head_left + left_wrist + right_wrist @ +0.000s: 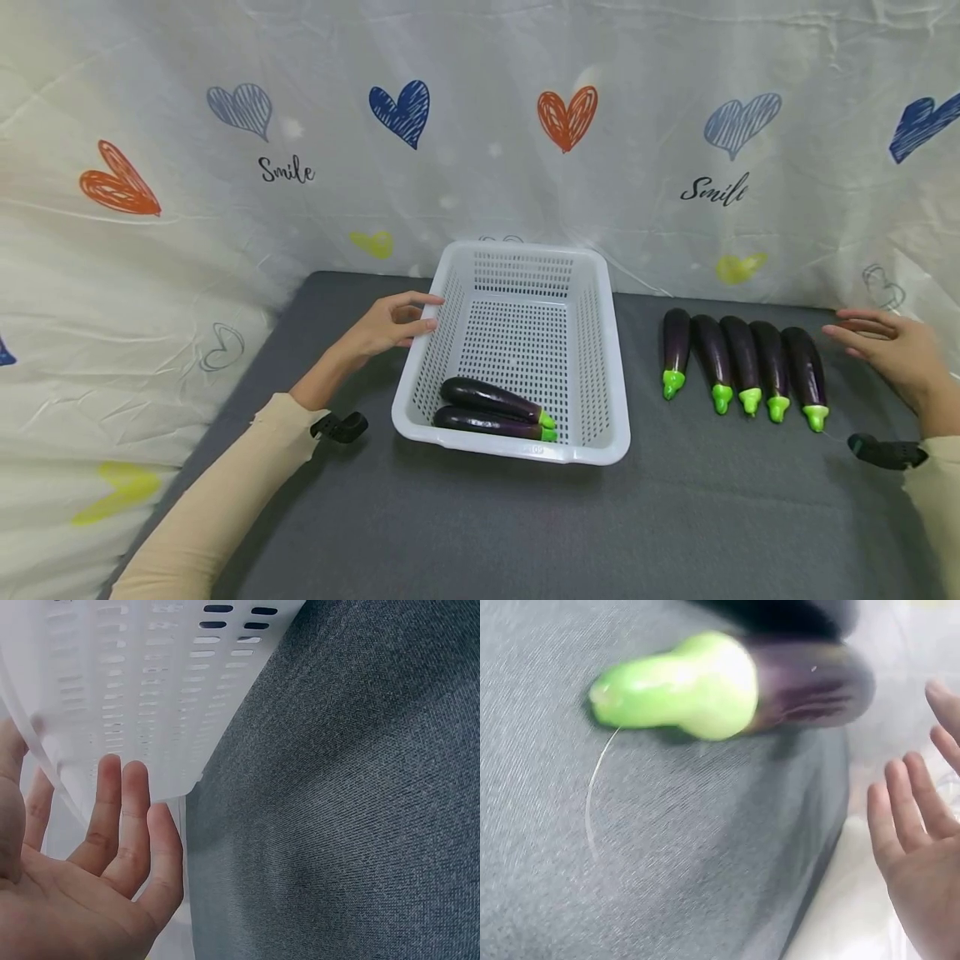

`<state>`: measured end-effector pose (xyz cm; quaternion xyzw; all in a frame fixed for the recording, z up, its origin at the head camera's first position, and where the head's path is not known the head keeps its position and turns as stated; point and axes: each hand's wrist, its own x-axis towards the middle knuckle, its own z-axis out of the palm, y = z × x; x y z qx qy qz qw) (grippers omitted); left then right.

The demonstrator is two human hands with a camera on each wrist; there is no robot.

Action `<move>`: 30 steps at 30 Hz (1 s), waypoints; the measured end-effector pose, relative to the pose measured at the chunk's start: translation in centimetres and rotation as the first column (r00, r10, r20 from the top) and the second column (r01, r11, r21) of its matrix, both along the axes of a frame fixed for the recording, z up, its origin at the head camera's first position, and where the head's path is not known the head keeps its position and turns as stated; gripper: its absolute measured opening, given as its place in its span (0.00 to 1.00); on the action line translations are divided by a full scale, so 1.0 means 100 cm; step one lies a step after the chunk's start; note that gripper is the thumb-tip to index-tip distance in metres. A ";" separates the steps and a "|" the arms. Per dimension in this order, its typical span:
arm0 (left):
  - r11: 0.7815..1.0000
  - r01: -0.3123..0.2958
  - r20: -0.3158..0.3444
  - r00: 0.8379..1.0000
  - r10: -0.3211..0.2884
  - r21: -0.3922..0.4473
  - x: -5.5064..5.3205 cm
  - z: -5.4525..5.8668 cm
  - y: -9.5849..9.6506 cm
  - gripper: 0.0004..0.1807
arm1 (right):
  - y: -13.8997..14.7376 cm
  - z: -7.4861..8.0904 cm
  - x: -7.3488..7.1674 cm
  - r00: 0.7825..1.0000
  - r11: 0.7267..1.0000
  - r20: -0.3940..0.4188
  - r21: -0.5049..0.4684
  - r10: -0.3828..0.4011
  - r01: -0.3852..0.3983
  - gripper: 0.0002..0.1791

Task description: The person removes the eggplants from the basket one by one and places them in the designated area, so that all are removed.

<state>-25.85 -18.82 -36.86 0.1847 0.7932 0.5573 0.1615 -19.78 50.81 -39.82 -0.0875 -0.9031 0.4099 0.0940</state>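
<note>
A white perforated plastic basket stands on the table. Two dark purple eggplants with green caps, the nearer one and the farther one, lie inside at its front. My left hand is at the basket's left rim, its thumb and index fingertips right at the edge. Its other fingers extend loosely beside the outer wall. To the right, several eggplants lie in a row. My right hand is beside the rightmost eggplant, with its fingers spread and holding nothing.
A dark grey cloth covers the table. A white curtain printed with hearts and "Smile" hangs behind and at the left. A thin pale strand lies by the rightmost eggplant's cap. Black straps with cameras sit on both wrists.
</note>
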 end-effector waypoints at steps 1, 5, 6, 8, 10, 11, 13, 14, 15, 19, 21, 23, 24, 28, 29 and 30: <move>1.000 -0.003 -0.002 1.000 0.003 0.000 -0.002 -0.003 -0.001 0.27 | -0.002 0.002 -0.001 1.000 1.000 -0.016 0.003 -0.018 0.018 0.32; 1.000 -0.022 -0.017 1.000 0.022 -0.012 -0.007 -0.012 -0.003 0.26 | -0.011 0.011 -0.005 0.998 0.999 -0.063 -0.045 -0.024 0.021 0.27; 1.000 -0.026 -0.020 0.999 0.026 -0.013 -0.006 -0.012 -0.004 0.26 | -0.013 0.012 -0.007 0.998 0.998 -0.068 -0.068 -0.015 0.010 0.24; 0.999 -0.030 -0.025 0.999 0.030 -0.015 -0.006 -0.012 -0.004 0.26 | -0.019 0.016 -0.010 0.996 0.992 -0.087 -0.124 0.011 -0.022 0.22; 0.999 -0.031 -0.028 0.999 0.031 -0.015 -0.005 -0.012 -0.003 0.26 | -0.025 0.020 -0.013 0.994 0.984 -0.101 -0.169 0.032 -0.049 0.20; 0.999 -0.031 -0.028 0.999 0.030 -0.014 -0.005 -0.012 -0.003 0.26 | -0.029 0.022 -0.014 0.993 0.978 -0.112 -0.199 0.045 -0.066 0.19; 0.999 -0.031 -0.030 0.999 0.031 -0.014 -0.005 -0.012 -0.003 0.26 | -0.038 0.027 -0.017 0.987 0.961 -0.140 -0.250 0.080 -0.114 0.18; 0.999 -0.033 -0.029 0.999 0.032 -0.015 -0.005 -0.012 -0.003 0.26 | -0.043 0.029 -0.018 0.982 0.936 -0.158 -0.318 0.105 -0.151 0.17; 0.999 -0.035 -0.029 0.999 0.034 -0.017 -0.005 -0.012 -0.002 0.26 | -0.048 0.032 -0.020 0.975 0.907 -0.178 -0.375 0.132 -0.192 0.16; 0.999 -0.041 -0.028 0.999 0.040 -0.024 -0.005 -0.013 -0.002 0.26 | -0.068 0.041 -0.026 0.936 0.727 -0.258 -0.591 0.239 -0.348 0.15; 0.999 -0.042 -0.029 0.999 0.041 -0.025 -0.004 -0.013 -0.001 0.26 | -0.078 0.044 -0.029 0.924 0.676 -0.273 -0.631 0.266 -0.381 0.14; 0.999 -0.043 -0.030 0.999 0.043 -0.023 -0.004 -0.012 -0.001 0.26 | -0.088 0.047 -0.032 0.921 0.659 -0.273 -0.643 0.278 -0.389 0.14; 0.999 -0.045 -0.031 0.999 0.044 -0.024 -0.004 -0.012 -0.001 0.25 | -0.093 0.048 -0.033 0.921 0.662 -0.270 -0.641 0.280 -0.389 0.14; 0.999 -0.049 -0.032 0.998 0.048 -0.024 -0.003 -0.010 0.000 0.25 | -0.110 0.053 -0.036 0.915 0.656 -0.277 -0.638 0.294 -0.403 0.15; 0.998 -0.049 -0.033 0.998 0.049 -0.024 -0.003 -0.010 0.000 0.25 | -0.114 0.054 -0.036 0.911 0.653 -0.284 -0.635 0.299 -0.412 0.15; 0.999 -0.049 -0.033 0.998 0.048 -0.023 -0.003 -0.010 0.000 0.25 | -0.118 0.055 -0.037 0.907 0.652 -0.289 -0.631 0.307 -0.421 0.16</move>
